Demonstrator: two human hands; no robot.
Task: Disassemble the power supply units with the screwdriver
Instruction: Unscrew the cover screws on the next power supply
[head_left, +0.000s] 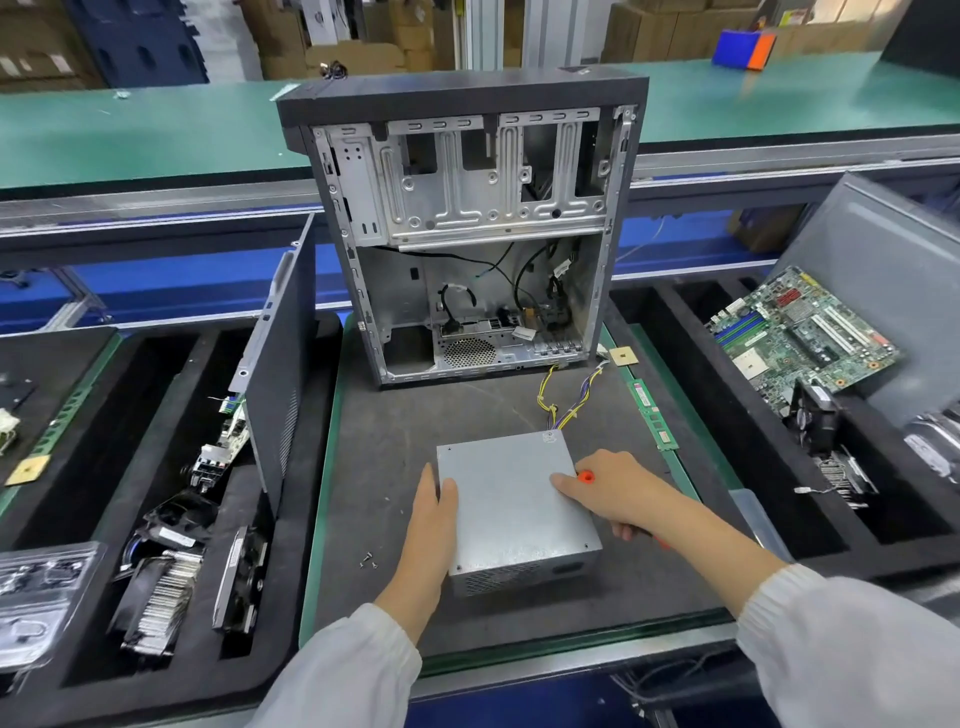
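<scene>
At the left of the frame, fans and heatsinks (156, 597) are seen lying in black foam trays, with a dark side panel (283, 364) leaned upright beside them. Loose screws (369, 558) lie on the dark surface (374, 441) at lower centre. The supply (511, 512) is set flat there; its left edge is pressed by the left hand (434, 519), fingers straight. An open case (467, 234) stands behind. The right hand (618, 493) is wrapped round the orange screwdriver (586, 477) at the supply's right edge. A memory stick (652, 413) lies nearby, and a motherboard (802, 332) is propped at right. A green conveyor and cartons fill the background.
</scene>
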